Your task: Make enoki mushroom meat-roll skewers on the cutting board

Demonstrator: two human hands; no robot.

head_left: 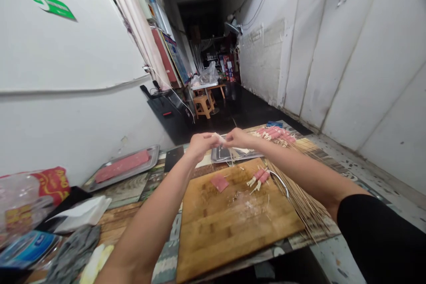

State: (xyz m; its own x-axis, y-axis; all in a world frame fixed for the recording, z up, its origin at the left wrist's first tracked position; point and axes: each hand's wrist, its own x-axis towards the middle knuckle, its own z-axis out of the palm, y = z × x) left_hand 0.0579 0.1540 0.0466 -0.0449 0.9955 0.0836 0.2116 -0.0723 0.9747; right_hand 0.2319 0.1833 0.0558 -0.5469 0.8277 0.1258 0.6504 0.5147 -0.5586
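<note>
Both my hands meet above the far edge of a wooden cutting board. My left hand and my right hand are closed in pinches on a small pale bundle held between them. On the board below lie a flat pink meat slice and two meat-wrapped rolls. A heap of bamboo skewers lies along the board's right side. Finished pink skewers are piled at the back right.
A metal tray sits just under my hands. Another metal tray with a slab of pink meat stands at the left. Plastic packets, white cloth and a grey rag crowd the near left. A white wall runs along the right.
</note>
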